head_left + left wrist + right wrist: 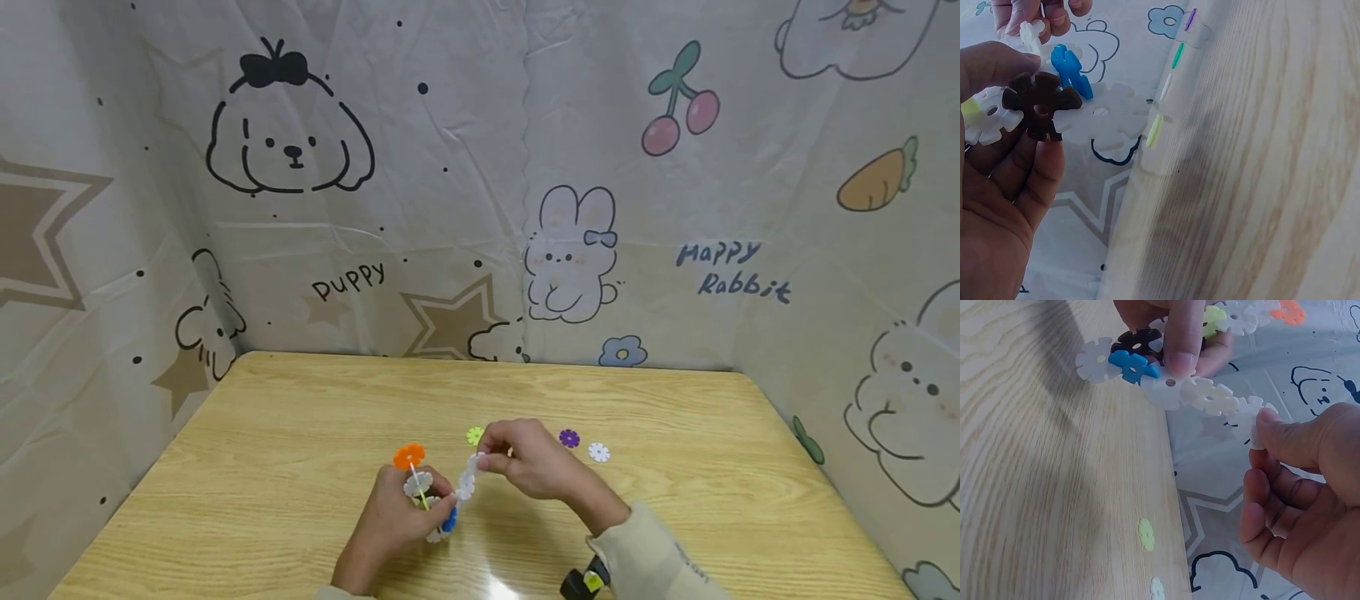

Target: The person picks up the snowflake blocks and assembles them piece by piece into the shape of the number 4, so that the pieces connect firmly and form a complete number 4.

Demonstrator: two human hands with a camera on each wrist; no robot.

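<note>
A screened-off nook: cloth (465,217) printed with a puppy (292,154), rabbit (572,271), cherries (662,136) and carrot (873,182) hangs round three sides of a wood-grain table (225,467) — whether in a home or a workplace, I cannot tell.

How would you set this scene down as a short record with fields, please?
Left hand: grips linked flower discs
Right hand: pinches a white end disc
Linked colours: orange, white, yellow-green, blue, dark brown
Loose on table: yellow-green disc, green disc, purple disc, white disc
Backdrop: cloth with puppy drawing, rabbit drawing
</note>
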